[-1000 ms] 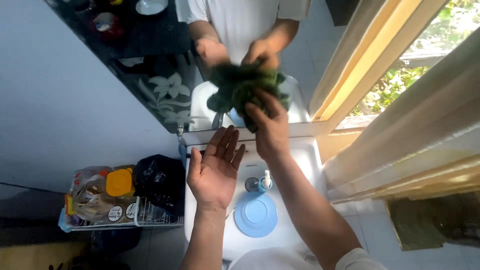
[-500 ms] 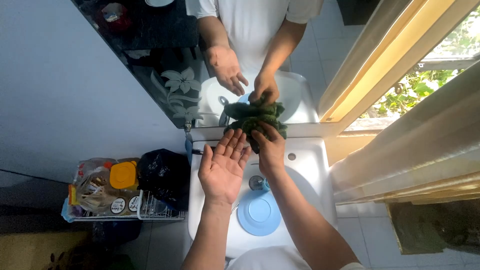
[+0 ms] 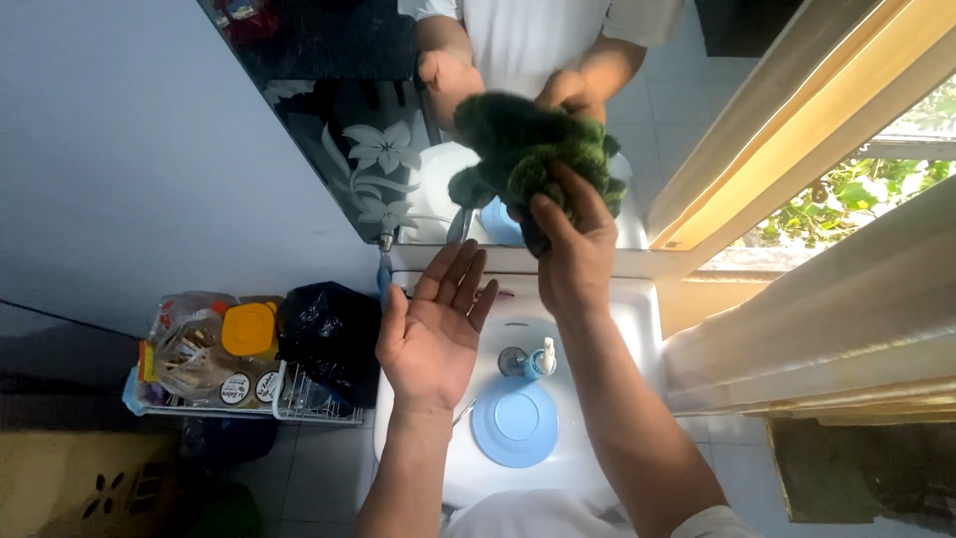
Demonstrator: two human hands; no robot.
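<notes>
Green cloth [image 3: 538, 159] in right hand's [image 3: 573, 254] grip, left hand [image 3: 433, 334] flat-open above white sink [image 3: 617, 329] with blue plate [image 3: 513, 421].

Bright daylight enters through the window [image 3: 876, 169] at the right and overexposes the foliage outside. The white sink [image 3: 617, 329] glares slightly, the lower left floor is dim, and edges look warped.

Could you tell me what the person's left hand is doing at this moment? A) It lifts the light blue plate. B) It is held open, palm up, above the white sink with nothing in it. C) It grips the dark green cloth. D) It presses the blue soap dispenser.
B: the left hand is spread open, palm up and empty, over the white sink, while the right hand presses the dark green cloth to the mirror.
</notes>
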